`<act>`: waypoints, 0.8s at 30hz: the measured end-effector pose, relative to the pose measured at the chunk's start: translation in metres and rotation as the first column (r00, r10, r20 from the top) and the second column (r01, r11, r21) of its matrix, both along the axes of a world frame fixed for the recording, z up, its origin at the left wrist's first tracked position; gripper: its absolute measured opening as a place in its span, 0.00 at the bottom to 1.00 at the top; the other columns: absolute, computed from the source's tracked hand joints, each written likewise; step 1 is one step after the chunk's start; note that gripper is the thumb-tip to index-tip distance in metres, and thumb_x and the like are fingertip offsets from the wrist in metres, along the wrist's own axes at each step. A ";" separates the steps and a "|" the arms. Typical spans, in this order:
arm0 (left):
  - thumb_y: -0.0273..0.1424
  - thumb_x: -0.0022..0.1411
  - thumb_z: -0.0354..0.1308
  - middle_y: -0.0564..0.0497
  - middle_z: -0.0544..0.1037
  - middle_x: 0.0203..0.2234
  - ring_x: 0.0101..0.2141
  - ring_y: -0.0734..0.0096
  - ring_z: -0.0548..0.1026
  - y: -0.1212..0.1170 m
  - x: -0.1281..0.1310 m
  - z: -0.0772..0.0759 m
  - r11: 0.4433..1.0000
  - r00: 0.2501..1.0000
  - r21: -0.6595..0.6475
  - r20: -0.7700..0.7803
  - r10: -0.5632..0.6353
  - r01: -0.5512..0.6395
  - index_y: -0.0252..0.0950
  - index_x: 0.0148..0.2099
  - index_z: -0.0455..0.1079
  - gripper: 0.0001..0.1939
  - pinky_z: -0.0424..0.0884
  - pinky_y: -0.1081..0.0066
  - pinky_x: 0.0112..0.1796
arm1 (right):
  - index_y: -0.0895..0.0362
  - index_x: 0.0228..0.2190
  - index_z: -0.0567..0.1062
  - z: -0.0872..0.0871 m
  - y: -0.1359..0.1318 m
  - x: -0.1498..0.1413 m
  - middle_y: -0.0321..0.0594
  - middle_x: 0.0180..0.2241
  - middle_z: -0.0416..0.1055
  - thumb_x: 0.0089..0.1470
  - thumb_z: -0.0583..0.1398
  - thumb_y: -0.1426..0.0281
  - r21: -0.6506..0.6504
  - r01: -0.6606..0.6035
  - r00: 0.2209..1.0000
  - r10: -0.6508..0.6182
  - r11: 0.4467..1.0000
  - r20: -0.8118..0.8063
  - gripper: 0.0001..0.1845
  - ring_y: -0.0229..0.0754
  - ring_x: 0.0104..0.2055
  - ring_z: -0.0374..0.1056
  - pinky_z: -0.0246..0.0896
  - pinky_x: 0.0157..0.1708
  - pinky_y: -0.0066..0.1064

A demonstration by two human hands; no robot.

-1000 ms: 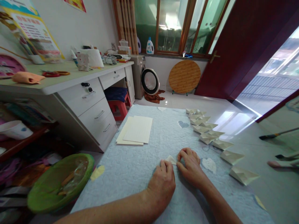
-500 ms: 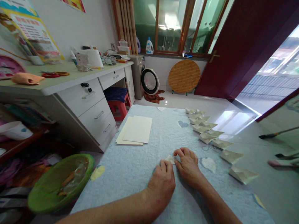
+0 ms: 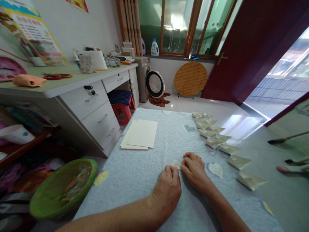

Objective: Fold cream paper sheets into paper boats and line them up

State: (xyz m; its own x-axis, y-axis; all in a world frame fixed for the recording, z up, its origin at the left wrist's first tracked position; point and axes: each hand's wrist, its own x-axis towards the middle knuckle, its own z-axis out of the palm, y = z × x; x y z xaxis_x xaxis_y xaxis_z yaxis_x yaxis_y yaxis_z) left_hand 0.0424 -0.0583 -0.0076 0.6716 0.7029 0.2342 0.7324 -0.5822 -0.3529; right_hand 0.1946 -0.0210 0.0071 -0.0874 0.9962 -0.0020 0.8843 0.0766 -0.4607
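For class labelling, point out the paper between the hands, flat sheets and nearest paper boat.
Paper between the hands (image 3: 176, 164): head view, visible middle.
Flat sheets (image 3: 143, 134): head view, top sheet.
Nearest paper boat (image 3: 251, 181): head view, near side.

Two bare hands side by side, lower centre

The left forearm (image 3: 120, 213) enters along the bottom, left of centre; at the wrist it bends, so the left hand (image 3: 168, 185) points up the frame, fingers curled. The right forearm (image 3: 223, 204) slants up from the lower right, nearly straight into the right hand (image 3: 196, 170), its fingers bent too.
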 end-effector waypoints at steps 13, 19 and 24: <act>0.26 0.64 0.53 0.35 0.74 0.41 0.36 0.58 0.74 0.000 0.002 -0.002 1.000 1.000 -0.008 -0.017 0.015 -0.015 0.25 0.55 0.72 0.19 0.73 0.68 0.28 | 0.55 0.25 0.72 -0.007 -0.003 -0.002 0.42 0.46 0.69 0.54 0.56 0.70 0.057 0.034 0.999 -0.036 0.998 0.037 0.08 0.51 0.52 0.59 0.49 0.53 0.43; 0.26 0.64 0.53 0.36 0.74 0.39 0.36 0.60 0.73 0.002 -0.002 0.002 0.999 1.000 -0.038 0.011 -0.007 0.007 0.25 0.54 0.73 0.18 0.72 0.67 0.28 | 0.54 0.28 0.73 -0.003 -0.003 -0.004 0.43 0.46 0.67 0.55 0.56 0.71 0.013 0.040 0.996 -0.041 0.999 0.073 0.06 0.51 0.51 0.59 0.50 0.53 0.45; 0.26 0.63 0.55 0.41 0.74 0.36 0.35 0.62 0.72 0.007 -0.010 0.012 0.985 0.999 -0.173 0.049 -0.021 0.029 0.26 0.50 0.75 0.15 0.72 0.67 0.30 | 0.53 0.31 0.72 -0.002 -0.004 -0.006 0.43 0.45 0.66 0.54 0.56 0.72 0.007 0.038 0.998 -0.039 0.999 0.053 0.05 0.52 0.50 0.59 0.49 0.54 0.48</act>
State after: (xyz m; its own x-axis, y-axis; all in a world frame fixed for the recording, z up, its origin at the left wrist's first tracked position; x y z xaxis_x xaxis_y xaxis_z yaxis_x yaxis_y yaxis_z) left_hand 0.0326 -0.0516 0.0043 0.6808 0.7185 0.1422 0.7301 -0.6501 -0.2105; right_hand 0.1890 -0.0251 0.0051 -0.0490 0.9988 -0.0002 0.9099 0.0446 -0.4124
